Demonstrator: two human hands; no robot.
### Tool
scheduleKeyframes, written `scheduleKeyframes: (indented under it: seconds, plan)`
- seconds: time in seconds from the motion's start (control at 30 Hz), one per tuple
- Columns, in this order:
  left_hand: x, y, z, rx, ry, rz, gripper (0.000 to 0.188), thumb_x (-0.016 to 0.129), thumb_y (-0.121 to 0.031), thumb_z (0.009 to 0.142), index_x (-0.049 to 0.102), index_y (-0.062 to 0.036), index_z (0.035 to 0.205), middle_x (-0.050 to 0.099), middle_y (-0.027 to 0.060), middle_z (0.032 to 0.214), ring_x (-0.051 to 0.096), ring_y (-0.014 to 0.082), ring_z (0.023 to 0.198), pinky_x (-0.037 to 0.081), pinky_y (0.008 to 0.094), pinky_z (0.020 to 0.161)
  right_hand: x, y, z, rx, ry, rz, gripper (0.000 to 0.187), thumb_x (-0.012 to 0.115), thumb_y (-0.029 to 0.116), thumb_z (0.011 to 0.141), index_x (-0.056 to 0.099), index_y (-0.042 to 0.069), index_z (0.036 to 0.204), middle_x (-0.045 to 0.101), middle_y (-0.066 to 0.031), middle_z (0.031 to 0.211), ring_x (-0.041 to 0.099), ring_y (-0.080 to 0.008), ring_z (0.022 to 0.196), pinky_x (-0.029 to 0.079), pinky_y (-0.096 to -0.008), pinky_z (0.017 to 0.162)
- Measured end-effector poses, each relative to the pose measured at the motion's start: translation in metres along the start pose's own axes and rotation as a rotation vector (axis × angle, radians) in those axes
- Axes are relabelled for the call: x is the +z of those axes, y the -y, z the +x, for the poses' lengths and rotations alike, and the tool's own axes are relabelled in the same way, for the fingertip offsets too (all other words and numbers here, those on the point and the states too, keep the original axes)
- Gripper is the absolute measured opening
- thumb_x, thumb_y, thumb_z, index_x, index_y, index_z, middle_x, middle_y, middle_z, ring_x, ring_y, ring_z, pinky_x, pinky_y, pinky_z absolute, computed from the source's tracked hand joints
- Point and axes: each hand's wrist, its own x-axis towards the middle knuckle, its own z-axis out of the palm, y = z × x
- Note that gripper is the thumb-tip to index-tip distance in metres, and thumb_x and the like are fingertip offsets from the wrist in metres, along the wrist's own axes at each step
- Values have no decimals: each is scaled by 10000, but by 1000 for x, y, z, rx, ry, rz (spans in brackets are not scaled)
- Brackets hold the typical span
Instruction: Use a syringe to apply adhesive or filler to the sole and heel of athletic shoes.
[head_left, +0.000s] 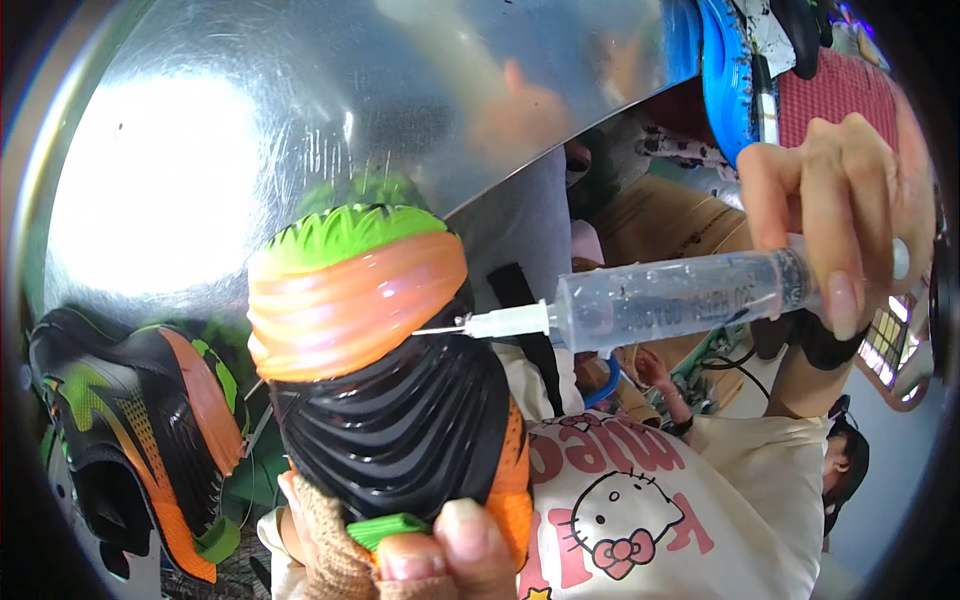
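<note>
A shoe [390,430] with a glossy black, orange and bright green heel and sole is held up close, in my left hand [430,560], whose fingers close round its lower end by a green tab. Beige coverings wrap some of those fingers. From the right, my right hand [840,220] grips a large clear syringe [680,300] near its plunger end. A pale hub and thin needle [440,330] point left. The needle's tip meets the border between the shoe's orange band and black part. Clear liquid seems to fill the barrel.
A similar shoe [140,430] lies at the left. The shiny metal tabletop [420,90] spans the upper left, its edge running diagonally. A blue-soled shoe [728,80] is at the upper right. Beyond the table are a cardboard box [670,220] and another person [845,460] at the right rim.
</note>
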Motion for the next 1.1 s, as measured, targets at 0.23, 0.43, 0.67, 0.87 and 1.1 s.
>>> scheduleKeyframes:
  seconds: [0.23, 0.43, 0.67, 0.87, 1.1]
  plan:
    - [-10, 19, -4, 135, 32, -14, 573, 898, -328, 654, 683, 61, 1016, 556, 162, 1048, 599, 216, 882, 560, 249, 653, 10, -86, -16, -222, -159, 378, 809, -13, 424, 1037, 452, 157, 432, 682, -63, 627, 534, -191, 576, 482, -220, 783]
    - [7, 5, -2, -58, -186, 117, 617, 871, -467, 640, 685, 30, 955, 551, 133, 960, 543, 180, 833, 480, 226, 697, 34, -91, 31, -187, -116, 458, 885, -45, 503, 1010, 514, 125, 438, 684, -101, 656, 496, -256, 682, 439, -286, 700]
    - [3, 5, 13, -127, -125, 198, 610, 838, -498, 677, 661, 19, 948, 544, 109, 921, 523, 164, 827, 449, 216, 717, 38, -117, 27, -292, -206, 512, 865, -6, 516, 1015, 499, 132, 428, 664, -118, 607, 419, -214, 569, 364, -291, 630]
    - [28, 12, -6, -120, -317, 283, 286, 670, -314, 843, 564, -48, 844, 480, 84, 840, 549, 130, 821, 481, 237, 860, 48, -115, 37, -348, -268, 480, 832, 29, 486, 1029, 485, 148, 421, 647, -93, 604, 424, -214, 553, 366, -288, 656]
    - [-9, 6, 6, -326, -127, 105, 349, 740, -116, 800, 551, 8, 1065, 488, 124, 1098, 559, 244, 1055, 541, 329, 887, 50, -85, -28, -520, -418, 378, 665, 359, 501, 1007, 486, 151, 456, 572, 38, 832, 515, -261, 840, 335, -337, 754]
